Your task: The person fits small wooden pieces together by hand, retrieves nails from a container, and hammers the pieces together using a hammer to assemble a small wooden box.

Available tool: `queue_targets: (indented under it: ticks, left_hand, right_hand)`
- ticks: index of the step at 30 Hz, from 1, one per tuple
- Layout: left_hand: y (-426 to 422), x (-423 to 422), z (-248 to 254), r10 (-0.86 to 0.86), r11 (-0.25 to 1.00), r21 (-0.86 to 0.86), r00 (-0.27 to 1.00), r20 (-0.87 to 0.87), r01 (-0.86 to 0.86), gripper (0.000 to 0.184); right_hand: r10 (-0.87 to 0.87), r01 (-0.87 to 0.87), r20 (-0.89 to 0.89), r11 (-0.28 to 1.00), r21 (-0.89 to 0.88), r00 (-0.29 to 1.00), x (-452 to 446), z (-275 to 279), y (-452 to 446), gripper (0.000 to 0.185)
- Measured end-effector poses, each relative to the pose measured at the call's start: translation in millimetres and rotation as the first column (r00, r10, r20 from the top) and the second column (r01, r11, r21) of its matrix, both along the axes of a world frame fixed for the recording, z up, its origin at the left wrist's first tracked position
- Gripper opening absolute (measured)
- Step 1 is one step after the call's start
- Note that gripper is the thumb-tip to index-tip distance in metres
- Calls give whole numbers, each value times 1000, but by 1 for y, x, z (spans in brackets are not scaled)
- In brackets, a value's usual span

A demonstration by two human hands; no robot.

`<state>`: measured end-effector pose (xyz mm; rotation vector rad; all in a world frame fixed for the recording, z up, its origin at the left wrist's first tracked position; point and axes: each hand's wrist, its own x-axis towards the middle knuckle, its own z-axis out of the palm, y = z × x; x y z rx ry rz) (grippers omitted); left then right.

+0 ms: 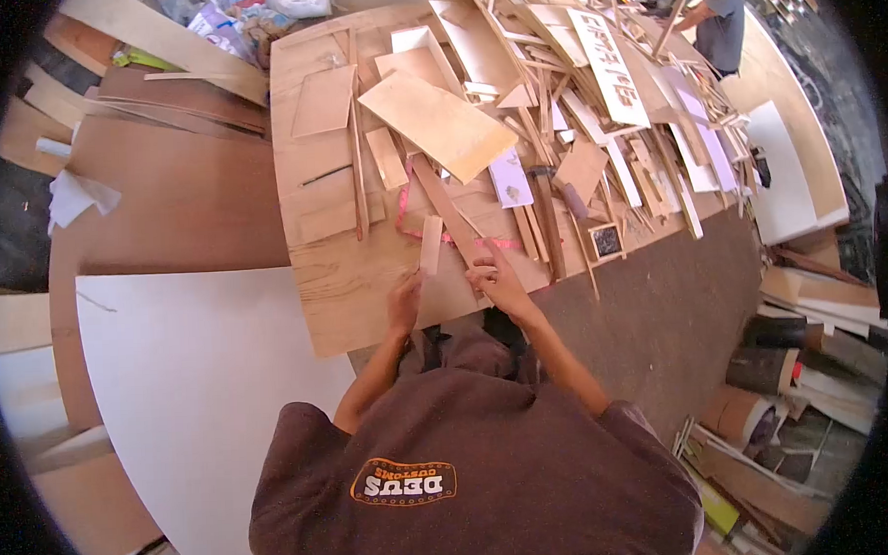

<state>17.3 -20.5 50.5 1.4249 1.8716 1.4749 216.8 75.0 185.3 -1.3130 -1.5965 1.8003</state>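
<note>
My left hand point(405, 301) is closed around the lower end of a short, flat wooden piece point(431, 242), which points up over the table edge. My right hand point(501, 285) is at the near end of a longer brown wooden strip point(446, 211), its thumb and fingers curled about the strip and one finger stretched out. The strip slants away to the left across the tabletop. Around and beneath it runs a pink measuring tape point(402, 208), bent at a corner. A dark pencil-like stick point(326, 175) lies further left.
The wooden table point(342, 291) carries a light board point(439, 124), a purple-white block point(510, 177), a clamp-like tool point(541, 172) and a heap of offcuts. A white sheet point(193, 384) lies left. Another person point(721, 28) stands at the far right. Scrap wood point(816, 299) lines the right side.
</note>
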Motion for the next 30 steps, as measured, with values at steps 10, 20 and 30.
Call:
queue_targets:
  ticks: [10, 20, 30]
  left_hand:
    - [11, -26, 14, -252, 965, 59, 967, -42, 254, 21]
    - [15, -26, 3, -110, 979, 106, 887, -448, 175, 27]
    - [14, -16, 37, -65, 997, -56, 871, -486, 43, 34]
  right_hand:
    - [-207, 209, 53, 978, -29, 977, 2, -17, -52, 72]
    - [-203, 208, 102, 977, -43, 974, -5, -25, -55, 67]
    - [-211, 210, 97, 977, 29, 973, 2, -38, -40, 67]
